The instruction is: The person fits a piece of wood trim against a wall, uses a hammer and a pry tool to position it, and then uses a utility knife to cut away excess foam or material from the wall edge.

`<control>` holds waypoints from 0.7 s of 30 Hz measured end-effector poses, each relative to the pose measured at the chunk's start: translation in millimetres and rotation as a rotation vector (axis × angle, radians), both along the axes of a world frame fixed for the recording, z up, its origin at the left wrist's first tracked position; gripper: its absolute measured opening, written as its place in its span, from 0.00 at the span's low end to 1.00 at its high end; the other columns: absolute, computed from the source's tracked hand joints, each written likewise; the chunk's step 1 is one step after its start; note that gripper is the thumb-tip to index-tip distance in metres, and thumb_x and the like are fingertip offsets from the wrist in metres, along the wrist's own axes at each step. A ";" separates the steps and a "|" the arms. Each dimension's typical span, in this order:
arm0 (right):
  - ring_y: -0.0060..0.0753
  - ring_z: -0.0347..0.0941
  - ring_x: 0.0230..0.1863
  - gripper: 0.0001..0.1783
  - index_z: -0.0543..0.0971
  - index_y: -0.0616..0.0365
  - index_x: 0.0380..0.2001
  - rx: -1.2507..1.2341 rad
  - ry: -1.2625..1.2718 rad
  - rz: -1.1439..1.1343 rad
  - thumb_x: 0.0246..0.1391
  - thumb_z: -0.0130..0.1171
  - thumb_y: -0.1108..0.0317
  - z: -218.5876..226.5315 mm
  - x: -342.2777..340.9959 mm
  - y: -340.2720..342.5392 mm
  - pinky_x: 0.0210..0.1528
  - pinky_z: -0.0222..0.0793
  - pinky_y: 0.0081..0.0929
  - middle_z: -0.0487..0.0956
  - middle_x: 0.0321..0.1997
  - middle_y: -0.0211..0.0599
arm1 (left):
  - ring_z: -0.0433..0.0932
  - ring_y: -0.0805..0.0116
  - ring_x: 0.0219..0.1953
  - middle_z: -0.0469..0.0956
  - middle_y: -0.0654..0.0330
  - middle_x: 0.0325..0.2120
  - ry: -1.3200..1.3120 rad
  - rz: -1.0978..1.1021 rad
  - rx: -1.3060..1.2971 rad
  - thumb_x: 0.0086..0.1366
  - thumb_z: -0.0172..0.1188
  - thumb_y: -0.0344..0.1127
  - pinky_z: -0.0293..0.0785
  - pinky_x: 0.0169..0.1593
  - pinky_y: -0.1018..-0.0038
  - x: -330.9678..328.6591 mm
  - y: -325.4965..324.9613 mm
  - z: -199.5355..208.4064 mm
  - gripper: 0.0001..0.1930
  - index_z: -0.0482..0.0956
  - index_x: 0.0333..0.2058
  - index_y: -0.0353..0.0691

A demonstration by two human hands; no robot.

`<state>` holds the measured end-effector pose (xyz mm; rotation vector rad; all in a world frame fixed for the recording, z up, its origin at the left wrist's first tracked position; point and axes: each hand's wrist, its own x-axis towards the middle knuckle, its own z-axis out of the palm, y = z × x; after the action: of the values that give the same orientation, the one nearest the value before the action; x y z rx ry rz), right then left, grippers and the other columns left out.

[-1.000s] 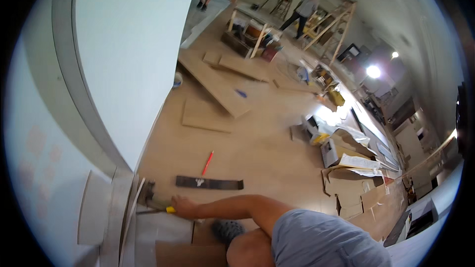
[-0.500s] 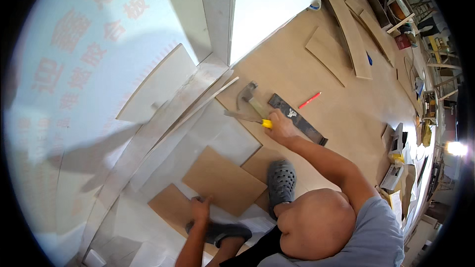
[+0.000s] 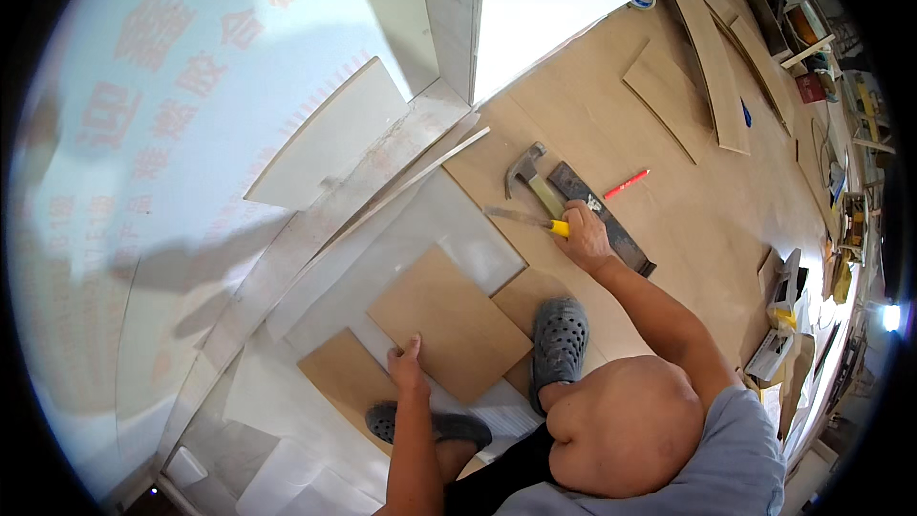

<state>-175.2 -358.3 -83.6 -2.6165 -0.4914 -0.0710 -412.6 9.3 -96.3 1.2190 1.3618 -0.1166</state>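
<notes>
A square brown board [image 3: 451, 320] lies tilted across white sheeting in front of me. My left hand [image 3: 409, 365] pinches its left edge, thumb on top and fingers partly hidden beneath. In my right hand [image 3: 585, 234] are two tools: a claw hammer [image 3: 525, 168], its head pointing away from me, and a thin metal blade [image 3: 516, 217] with a yellow handle [image 3: 559, 227]. The blade tool's exact kind is unclear. Just past that hand, a long dark flat tool or case [image 3: 626, 244] rests on the floor. Another brown board [image 3: 344, 368] sits left of the square one.
A red pencil [image 3: 627, 183] lies on the brown floor covering. Loose wood strips [image 3: 702, 57] and a flat panel [image 3: 669, 100] are farther right. A printed white panel [image 3: 191, 182] stands at left, with a low ledge along it. My grey clogs [image 3: 560, 339] flank the board.
My view has shifted slightly. My left hand has moved farther up the square board's edge. My right hand, with the hammer and blade, has shifted a little to the right.
</notes>
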 end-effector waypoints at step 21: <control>0.57 0.73 0.50 0.19 0.74 0.61 0.46 -0.047 0.013 -0.439 0.53 0.67 0.67 -24.6 63.9 -119.9 0.52 0.70 0.47 0.76 0.47 0.50 | 0.76 0.69 0.34 0.79 0.59 0.33 -0.333 -0.090 -0.232 0.64 0.66 0.27 0.73 0.39 0.70 193.8 -172.5 18.4 0.09 0.74 0.37 0.36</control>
<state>-111.2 -478.3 -108.2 -2.7219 0.0948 -0.1856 -218.8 -163.1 -78.0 1.0501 0.9757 -0.1250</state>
